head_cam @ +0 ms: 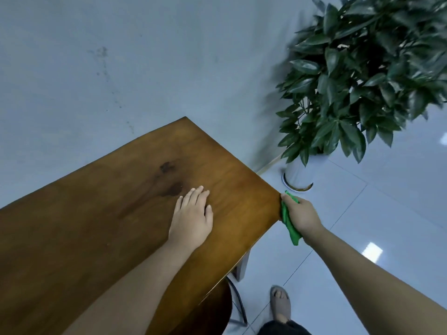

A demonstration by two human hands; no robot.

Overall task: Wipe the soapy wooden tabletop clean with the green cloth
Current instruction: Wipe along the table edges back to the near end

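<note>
At the 3 o'clock edge of the wooden worktop (pixel 96 238), near its corner, the right hand (pixel 301 213) gripped the green cloth (pixel 291 232), its fingers curled round the bunched fabric and holding it against the rim rather than on the top surface. The cloth hung with its long axis running roughly 12 to 6 o'clock along that edge, one end poking above the hand and a longer tail trailing below it. The left hand (pixel 192 220) lay palm down on the wood, fingers (pixel 194 195) straight and close together, holding nothing, well apart from the cloth at its 3 o'clock. A darker patch (pixel 169 182) sat just past those fingertips at about 11 o'clock; whether it was damp or grain could not be told, and no suds showed. Since all the surface to be wiped lay toward 9 o'clock from the cloth, the next stroke would probably need the right hand to lift it over the rim and sweep inward.
</note>
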